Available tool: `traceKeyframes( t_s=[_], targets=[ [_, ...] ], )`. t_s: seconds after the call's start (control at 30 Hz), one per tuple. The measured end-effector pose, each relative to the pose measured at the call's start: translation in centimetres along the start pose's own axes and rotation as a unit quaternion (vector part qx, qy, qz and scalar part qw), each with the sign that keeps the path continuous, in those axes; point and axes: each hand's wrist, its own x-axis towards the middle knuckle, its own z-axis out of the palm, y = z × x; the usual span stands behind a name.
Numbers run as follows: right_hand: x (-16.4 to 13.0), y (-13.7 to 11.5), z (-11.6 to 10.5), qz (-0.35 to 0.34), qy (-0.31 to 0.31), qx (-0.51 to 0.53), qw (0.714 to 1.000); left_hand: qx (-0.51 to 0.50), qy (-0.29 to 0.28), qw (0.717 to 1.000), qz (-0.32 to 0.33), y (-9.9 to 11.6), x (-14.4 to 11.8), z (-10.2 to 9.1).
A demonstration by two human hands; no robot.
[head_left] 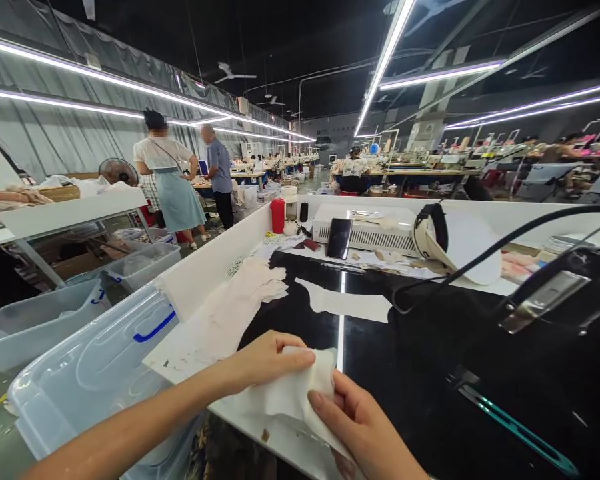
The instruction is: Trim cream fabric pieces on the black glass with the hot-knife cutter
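- The left hand (265,360) lies flat across a small piece of white fabric (293,393), fingers stretched over its top edge and pressing it down.
- The right hand (360,420) pinches the same piece from the near side, thumb on top of the cloth, fingers tucked beneath it.
- The white fabric sits at the near edge of the worktable (410,373), whose glossy black top mirrors a ceiling light.
- Just beyond the left hand, a stack of cream cut pieces (235,300) runs along the table's white left border; another pale piece (345,303) lies flat on the black top.
- Left of the table, a clear plastic bin with a blue latch (100,367) has its lid on; what it contains cannot be made out. More clear bins (35,320) stand further left.
- At the far end of the table: a red cup (277,215), a dark phone (339,238) leaning on a white machine (365,230).
- At the right, a black sewing-machine part (560,293).
- Behind, two people (190,177) stand in an aisle; rows of sewing stations sit under long strip lights.
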Motion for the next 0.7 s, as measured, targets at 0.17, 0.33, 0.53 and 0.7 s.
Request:
traceKeyframes(
  t_s=[0.17,0.33,0.53,0.7],
  targets=[
    [-0.8,0.1,-0.3,0.051,-0.002,-0.034,0.998,0.02,0.009,0.999,0.026,-0.4,0.4,0.3],
    [-1.5,0.5,1.0,0.071,-0.028,-0.093,0.993,0.017,-0.024,0.999,-0.028,-0.8,-0.5,0.6],
    [-2.1,1.1,2.5,0.116,-0.061,-0.126,0.983,-0.02,-0.032,0.997,-0.072,-1.6,-1.8,0.8],
    [-2.9,0.5,2.1,0.13,-0.054,-0.181,0.973,0.023,0.015,0.999,-0.036,-1.3,-1.2,1.0]
  ],
)
